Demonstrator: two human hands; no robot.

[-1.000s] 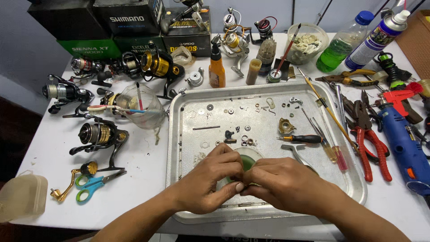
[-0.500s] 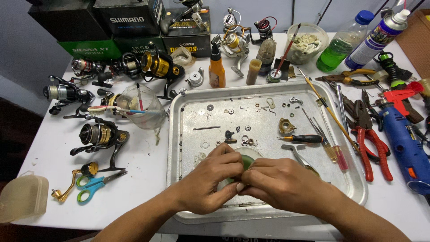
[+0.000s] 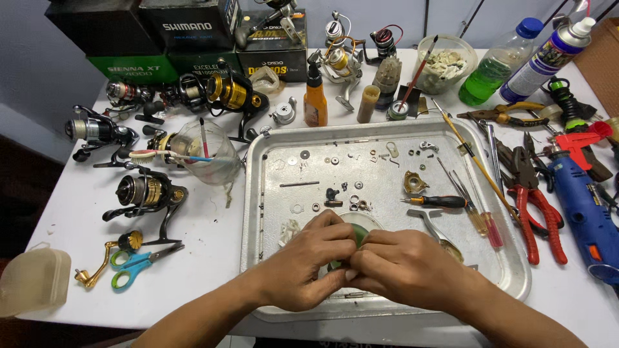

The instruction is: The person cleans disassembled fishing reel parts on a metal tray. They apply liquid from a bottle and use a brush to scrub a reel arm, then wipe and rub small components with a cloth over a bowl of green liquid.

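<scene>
Starting at the left edge of the frame, a pale plastic tub (image 3: 32, 281) sits at the table's corner, with blue-and-green scissors (image 3: 132, 265) and a gold crank handle (image 3: 97, 265) just right of it. Above them lie several fishing reels, among them a black-and-gold reel (image 3: 147, 192), and a clear glass jar (image 3: 207, 154) holding brushes. Dark and green boxes (image 3: 174, 38) are stacked along the upper left.

At centre, a metal tray (image 3: 258, 193) holds scattered washers, screws and small parts in its upper half. Low in the tray the left hand (image 3: 303, 267) and the right hand (image 3: 406, 267) meet, fingers curled in and fingertips pressed together over a small round green container (image 3: 358, 233), of which only the upper rim shows between them. Both hands appear to pinch something tiny at that point, but what it is cannot be made out. A black-handled screwdriver (image 3: 438, 201) lies in the tray just above the right hand, near a brass part (image 3: 412, 183).

Behind the tray stands an orange bottle (image 3: 314, 103), and further right a bowl (image 3: 448, 64) of pale bits, a green liquid bottle (image 3: 500, 61) and a spray can (image 3: 548, 55). Red-handled pliers (image 3: 538, 219) and a blue rotary tool (image 3: 583, 209) lie at the right edge.
</scene>
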